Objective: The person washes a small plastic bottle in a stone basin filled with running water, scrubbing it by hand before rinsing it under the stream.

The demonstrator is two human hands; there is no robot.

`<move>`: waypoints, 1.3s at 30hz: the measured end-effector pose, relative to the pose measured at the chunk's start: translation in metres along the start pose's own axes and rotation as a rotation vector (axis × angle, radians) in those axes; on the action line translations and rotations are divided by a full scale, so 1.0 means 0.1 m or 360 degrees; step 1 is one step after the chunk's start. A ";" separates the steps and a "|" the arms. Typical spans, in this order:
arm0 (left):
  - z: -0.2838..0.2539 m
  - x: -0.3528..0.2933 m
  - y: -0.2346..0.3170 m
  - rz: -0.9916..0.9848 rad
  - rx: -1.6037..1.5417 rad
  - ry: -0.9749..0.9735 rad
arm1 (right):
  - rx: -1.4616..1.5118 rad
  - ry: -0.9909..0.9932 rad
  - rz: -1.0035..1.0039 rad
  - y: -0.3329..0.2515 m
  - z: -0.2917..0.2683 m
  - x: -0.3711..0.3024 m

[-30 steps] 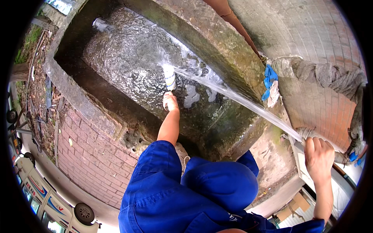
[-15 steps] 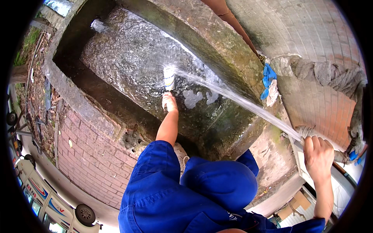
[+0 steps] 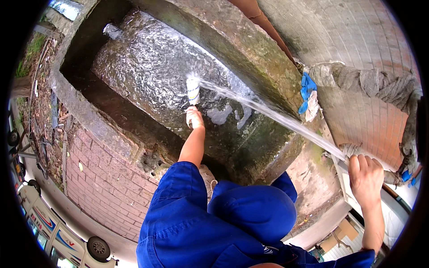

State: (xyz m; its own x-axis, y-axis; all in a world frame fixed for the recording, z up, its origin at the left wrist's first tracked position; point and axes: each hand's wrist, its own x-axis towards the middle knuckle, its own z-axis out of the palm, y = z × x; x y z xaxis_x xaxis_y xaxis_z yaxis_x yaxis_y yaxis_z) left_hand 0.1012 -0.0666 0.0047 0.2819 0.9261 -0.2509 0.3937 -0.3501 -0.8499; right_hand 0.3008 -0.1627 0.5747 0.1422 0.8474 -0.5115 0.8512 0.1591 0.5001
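Observation:
My left hand is closed round the handle of a paint roller and holds it out over a stone basin. The roller's sleeve is white with blue and yellow bands. A strong water jet strikes near its far end and splashes. At the right, my right hand is closed round a grey pipe or hose end, from which the jet comes. My fingers cover most of that end, so its exact kind is hidden. Rippling water covers the basin's bottom, with foam patches near the roller.
Blue and pale rags hang at the basin's right corner. Beside them runs a cloth-wrapped pipe along the wall. Red brick paving lies left of my blue-clad legs. A parked white vehicle stands at lower left.
The roller has shifted very slightly left, and its banded sleeve shows a different side. Splash and foam have changed shape. The right hand keeps its grip and place.

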 end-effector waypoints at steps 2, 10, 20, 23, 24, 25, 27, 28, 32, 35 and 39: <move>0.03 0.03 0.03 -0.0011 -0.0154 -0.0083 | -0.0003 0.0005 0.0007 0.00 0.00 0.01; 0.27 0.62 -0.34 0.0581 -0.1850 -0.1018 | -0.0076 -0.0006 0.0100 0.01 0.07 0.00; 0.48 0.50 -0.47 -0.0177 -0.4169 -0.2329 | -0.0032 -0.0022 0.0105 0.01 0.05 0.02; 0.42 0.31 -0.33 0.0041 -0.3798 -0.1664 | -0.0011 -0.0005 0.0104 0.01 0.04 0.03; 0.42 0.24 -0.26 0.0126 -0.3645 -0.1477 | -0.0006 0.0001 0.0109 0.01 0.04 0.03; 0.32 0.17 -0.28 0.0104 -0.3533 -0.1333 | -0.0004 0.0006 0.0121 0.01 0.04 0.03; 0.34 0.10 -0.12 0.0125 -0.3392 -0.1271 | -0.0011 0.0032 0.0115 0.02 0.03 0.03; 0.31 0.04 -0.08 0.0075 -0.3397 -0.1208 | -0.0015 0.0040 0.0110 0.02 0.04 0.02; 0.89 -0.05 0.57 0.0065 -0.3176 -0.0709 | -0.0008 0.0035 0.0070 0.02 0.06 0.06; 0.50 -0.05 0.43 0.0187 -0.3154 -0.1030 | -0.0058 -0.0007 0.0121 0.03 0.06 -0.01; 0.25 -0.05 -0.14 0.0132 -0.3213 -0.1271 | -0.0076 0.0012 0.0094 0.01 0.07 0.00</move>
State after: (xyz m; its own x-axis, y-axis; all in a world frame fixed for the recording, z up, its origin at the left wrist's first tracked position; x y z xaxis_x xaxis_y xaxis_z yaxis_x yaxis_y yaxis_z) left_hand 0.0721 -0.0630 0.0061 0.2281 0.5644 -0.7934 0.6919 0.4793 0.5399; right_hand 0.3054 -0.1662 0.5708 0.1878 0.8598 -0.4748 0.8164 0.1322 0.5622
